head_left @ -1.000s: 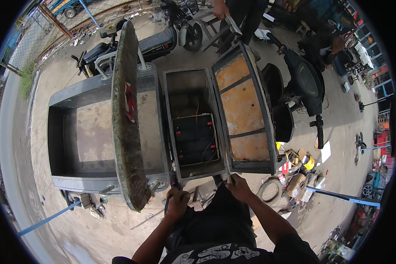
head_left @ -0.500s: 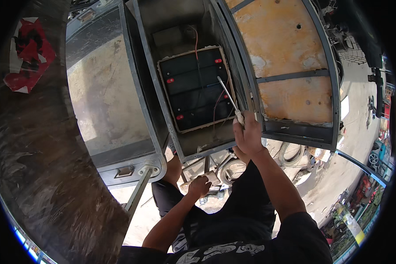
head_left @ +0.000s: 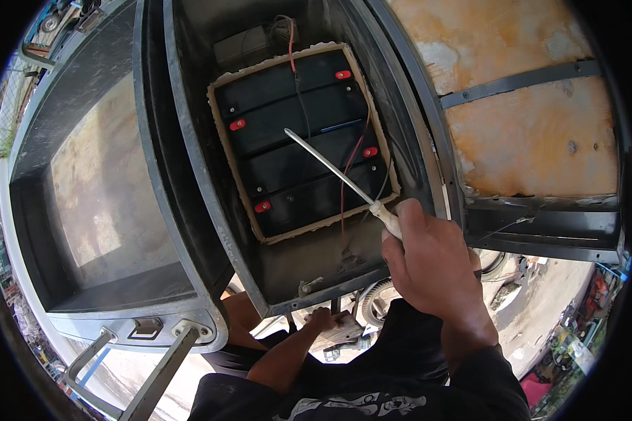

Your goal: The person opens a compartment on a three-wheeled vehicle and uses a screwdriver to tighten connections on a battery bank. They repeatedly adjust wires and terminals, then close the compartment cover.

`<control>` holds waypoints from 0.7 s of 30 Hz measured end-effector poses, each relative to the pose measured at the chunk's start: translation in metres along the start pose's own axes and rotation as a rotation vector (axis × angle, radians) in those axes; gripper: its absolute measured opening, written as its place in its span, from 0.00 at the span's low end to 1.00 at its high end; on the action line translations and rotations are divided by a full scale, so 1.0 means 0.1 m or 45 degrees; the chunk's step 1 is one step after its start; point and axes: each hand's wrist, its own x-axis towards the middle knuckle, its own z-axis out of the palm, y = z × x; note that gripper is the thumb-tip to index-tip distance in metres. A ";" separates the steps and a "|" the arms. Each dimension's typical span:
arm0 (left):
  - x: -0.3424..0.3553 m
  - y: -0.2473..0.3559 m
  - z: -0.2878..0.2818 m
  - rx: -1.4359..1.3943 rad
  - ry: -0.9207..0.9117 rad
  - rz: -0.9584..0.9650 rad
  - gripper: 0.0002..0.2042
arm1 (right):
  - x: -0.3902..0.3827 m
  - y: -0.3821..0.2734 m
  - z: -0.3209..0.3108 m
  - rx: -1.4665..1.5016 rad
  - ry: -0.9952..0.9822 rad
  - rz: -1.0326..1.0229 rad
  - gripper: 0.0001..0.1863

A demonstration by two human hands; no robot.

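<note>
My right hand [head_left: 432, 256] grips the pale handle of a long screwdriver [head_left: 330, 166], whose shaft angles over the black batteries [head_left: 274, 126] inside an open metal box [head_left: 181, 154]. The batteries have red terminal covers and sit within a cardboard lining [head_left: 396, 184], with red and dark wires [head_left: 354, 151] lying across them. My left hand [head_left: 323, 319] is low, below the box's front edge, its fingers curled; what they hold is too small and shaded to make out.
An open metal tray [head_left: 112, 224] stands left, with a tubular bracket [head_left: 182, 351] at its front. A rusty framed lid [head_left: 530, 140] is open at right. Tires [head_left: 372, 302] and scrap lie on the ground beneath; my legs are below the box.
The view has tilted and moved closer to the box. My right hand has come up from the box's edge over the batteries with the screwdriver. My left hand stays low.
</note>
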 end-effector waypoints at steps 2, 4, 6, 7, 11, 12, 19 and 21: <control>0.09 -0.05 0.13 -0.030 -0.003 0.182 0.36 | -0.04 -0.05 -0.03 0.014 0.062 0.011 0.12; 0.23 -0.04 0.30 -0.051 -0.005 0.307 0.34 | -0.07 -0.04 -0.03 0.023 0.090 -0.002 0.12; 0.50 -0.08 0.56 -0.116 -0.100 0.534 0.32 | -0.10 0.03 -0.02 0.022 0.077 -0.014 0.11; 0.43 0.02 0.51 -0.217 -0.127 0.526 0.30 | -0.13 0.04 0.01 0.058 0.079 -0.028 0.11; 0.65 0.07 0.44 -0.286 -0.183 0.611 0.23 | -0.11 0.08 0.02 0.036 0.213 -0.186 0.10; 0.81 0.03 0.46 -0.323 -0.195 0.741 0.22 | -0.13 0.09 0.04 0.049 0.238 -0.218 0.11; 0.75 -0.32 0.32 -0.154 -0.252 1.052 0.17 | -0.29 -0.02 0.08 0.107 0.326 -0.253 0.12; 0.77 -0.33 0.35 -0.067 -0.199 1.078 0.17 | -0.32 0.00 0.10 0.107 0.334 -0.281 0.12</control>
